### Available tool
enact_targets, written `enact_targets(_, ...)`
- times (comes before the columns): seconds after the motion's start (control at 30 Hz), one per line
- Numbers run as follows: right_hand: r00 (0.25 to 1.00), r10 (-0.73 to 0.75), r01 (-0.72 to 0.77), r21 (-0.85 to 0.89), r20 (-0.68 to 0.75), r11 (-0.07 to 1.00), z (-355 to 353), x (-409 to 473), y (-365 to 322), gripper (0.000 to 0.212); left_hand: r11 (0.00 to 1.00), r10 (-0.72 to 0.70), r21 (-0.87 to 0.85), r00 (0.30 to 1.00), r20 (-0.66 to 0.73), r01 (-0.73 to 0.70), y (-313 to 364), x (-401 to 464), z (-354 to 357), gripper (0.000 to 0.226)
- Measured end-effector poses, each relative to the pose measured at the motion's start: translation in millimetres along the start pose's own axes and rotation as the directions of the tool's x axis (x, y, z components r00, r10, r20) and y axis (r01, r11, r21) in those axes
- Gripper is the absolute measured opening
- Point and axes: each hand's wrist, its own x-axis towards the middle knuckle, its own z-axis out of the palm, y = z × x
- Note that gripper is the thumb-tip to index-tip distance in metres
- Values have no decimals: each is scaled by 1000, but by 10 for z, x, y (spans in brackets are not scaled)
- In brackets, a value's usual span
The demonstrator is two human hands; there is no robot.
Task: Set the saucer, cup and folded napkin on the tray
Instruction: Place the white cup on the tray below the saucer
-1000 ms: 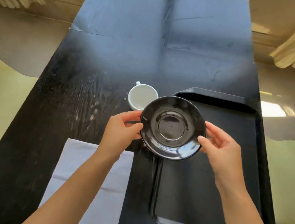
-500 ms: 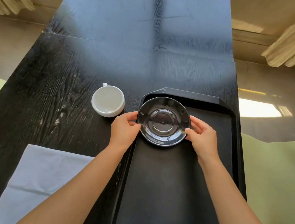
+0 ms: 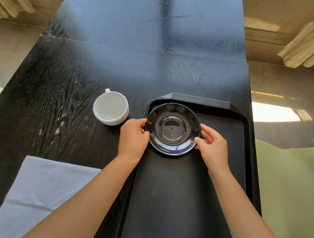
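Observation:
A glossy black saucer [image 3: 172, 129] lies in the far left corner of the black tray [image 3: 182, 200]. My left hand [image 3: 133, 135] grips its left rim and my right hand [image 3: 212, 146] grips its right rim. A white cup [image 3: 111, 107], empty, stands on the table just left of the tray, its handle pointing away. A white napkin [image 3: 44, 194] lies flat on the table at the near left, partly under my left forearm.
The dark wooden table [image 3: 140, 48] runs away from me. Pale green chair cushions [image 3: 291, 189] sit to the right and at the far left edge. Curtains hang at both upper corners.
Both hands carried the saucer from above the tray's left edge forward and down into the tray's far left corner. The view shifted so the cup now appears further left.

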Motion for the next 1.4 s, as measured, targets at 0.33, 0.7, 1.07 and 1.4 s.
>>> enact_targets(0.33,997,-72,53,-355,-42,933,29,-74,-220,41,983,65,175,998,-8,-63,106,-142,-158,30)
enact_targets(0.7,606,-574,787,-523,551,329,939,-263,-768,55,795,405,481,914,32,-369,-754,55,-1110,57)
enact_targets(1.07,353,-617,867,-494,703,-66,1364,-173,-860,7,579,656,548,744,126,-603,-952,299,-1166,11)
enact_targets(1.4,133,-742,885,-416,657,-210,1163,-281,-799,9,446,788,583,607,105,-680,-898,114,-1214,12)
